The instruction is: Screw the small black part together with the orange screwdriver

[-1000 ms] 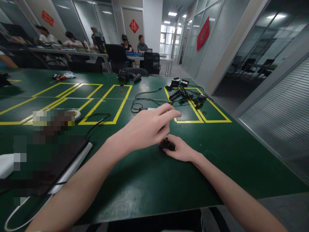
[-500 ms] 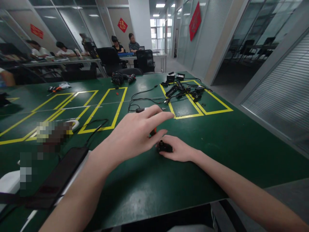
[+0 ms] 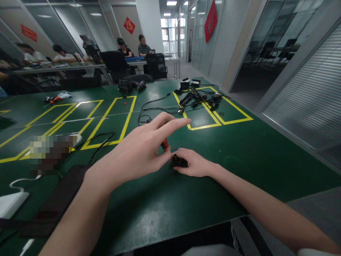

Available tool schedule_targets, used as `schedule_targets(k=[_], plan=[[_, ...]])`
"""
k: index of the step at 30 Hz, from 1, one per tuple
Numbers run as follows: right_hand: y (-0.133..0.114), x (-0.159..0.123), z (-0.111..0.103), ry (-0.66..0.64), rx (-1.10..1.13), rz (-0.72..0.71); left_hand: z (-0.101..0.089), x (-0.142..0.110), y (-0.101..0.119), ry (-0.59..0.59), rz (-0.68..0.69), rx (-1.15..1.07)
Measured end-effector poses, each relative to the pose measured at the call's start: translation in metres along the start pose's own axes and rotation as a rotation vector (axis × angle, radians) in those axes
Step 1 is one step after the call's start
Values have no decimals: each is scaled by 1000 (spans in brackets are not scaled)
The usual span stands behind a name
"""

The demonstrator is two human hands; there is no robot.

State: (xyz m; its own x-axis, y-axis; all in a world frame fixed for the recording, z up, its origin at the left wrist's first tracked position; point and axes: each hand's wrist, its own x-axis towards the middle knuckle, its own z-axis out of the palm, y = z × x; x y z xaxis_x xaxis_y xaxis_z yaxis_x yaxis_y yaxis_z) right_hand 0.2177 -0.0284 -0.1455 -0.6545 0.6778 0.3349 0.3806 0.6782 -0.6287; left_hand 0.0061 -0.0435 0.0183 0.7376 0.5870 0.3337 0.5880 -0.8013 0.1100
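My right hand [image 3: 193,163] rests low over the table, its fingers wrapped round a small black device [image 3: 180,162] with a short round stub standing up on top. Just to the left and above hovers my left hand [image 3: 149,151]. Its index finger is stretched out and the thumb points towards the black device. Under the palm, between thumb and index finger, shows a piece of a red-and-black handle [image 3: 164,143]; the curled fingers seem to hold it, and the rest is hidden behind the hand.
Black cables and parts [image 3: 197,97] lie in a heap by yellow tape rectangles on the green table [image 3: 229,153]. A power drill [image 3: 140,85] and coiled cable stand at the back. A dark strap-like case [image 3: 61,195] lies left of my forearm. People sit at a far table.
The view has shifted slightly to the right. My left thumb has drawn back a little from the black device, showing more of the red-and-black handle. The right hand keeps its hold.
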Motion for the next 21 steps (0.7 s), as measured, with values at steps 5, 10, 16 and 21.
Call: schedule_targets(k=[5, 10, 16, 21], plan=[[1, 0, 0, 7, -9, 17, -1, 0, 0, 14, -39, 60], [0, -1, -1, 1, -3, 11, -2, -1, 0, 16, -2, 3], [-1, -1, -2, 11, 9, -1, -3, -1, 0, 15, 14, 10], [-1, -1, -2, 4, 5, 17, -2, 0, -1, 31, -27, 51]])
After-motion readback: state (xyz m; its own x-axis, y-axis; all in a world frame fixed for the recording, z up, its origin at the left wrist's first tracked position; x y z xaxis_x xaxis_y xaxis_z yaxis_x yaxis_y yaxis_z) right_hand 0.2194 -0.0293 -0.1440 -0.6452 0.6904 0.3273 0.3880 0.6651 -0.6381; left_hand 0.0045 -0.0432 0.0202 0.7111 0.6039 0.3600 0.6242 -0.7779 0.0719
